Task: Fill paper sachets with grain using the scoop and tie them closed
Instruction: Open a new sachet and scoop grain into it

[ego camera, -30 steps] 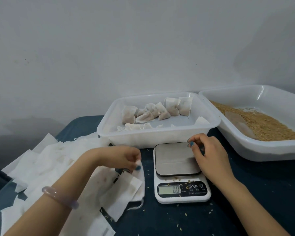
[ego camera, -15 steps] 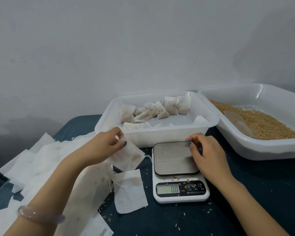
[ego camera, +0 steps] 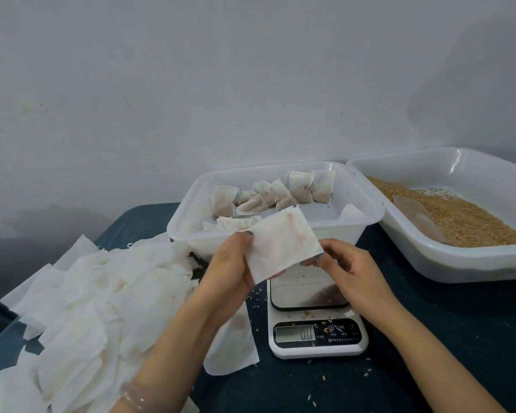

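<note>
1. A person sits at a table [ego camera: 447, 338] covered in dark blue, facing a plain grey wall [ego camera: 251, 84]. Only the forearms and hands show.
2. Both hands hold one empty white paper sachet [ego camera: 283, 248] in the air, above the scale [ego camera: 316, 335] and in front of the middle tub [ego camera: 337, 234].
3. The left hand [ego camera: 230, 269] grips the sachet's left edge, its thumb on top and its fingers curled underneath.
4. The right hand [ego camera: 352, 272] pinches the sachet's lower right corner between thumb and fingertip, and its other fingers are loosely curled.
5. The sachet is flat, tilted with its right end lower, and carries faint brown marks.
6. The scale is small and white with a metal plate, and sits on the table below the hands. Its display shows zeros.
7. The middle tub is white plastic and holds filled sachets [ego camera: 268, 195], bunched along its far side.
8. A larger white tub [ego camera: 459, 263] stands just beside it on the right and holds brown grain [ego camera: 465, 216].
9. A clear scoop [ego camera: 420, 219] lies on the grain, well apart from both hands.
10. A loose pile of empty sachets [ego camera: 102, 293] covers the left part of the table.
11. One more flat sachet [ego camera: 233, 353] lies beside the scale, partly under the left forearm.
12. Stray grains [ego camera: 367, 372] dot the table near the scale.
13. A pale bracelet [ego camera: 134, 397] circles the left wrist.
</note>
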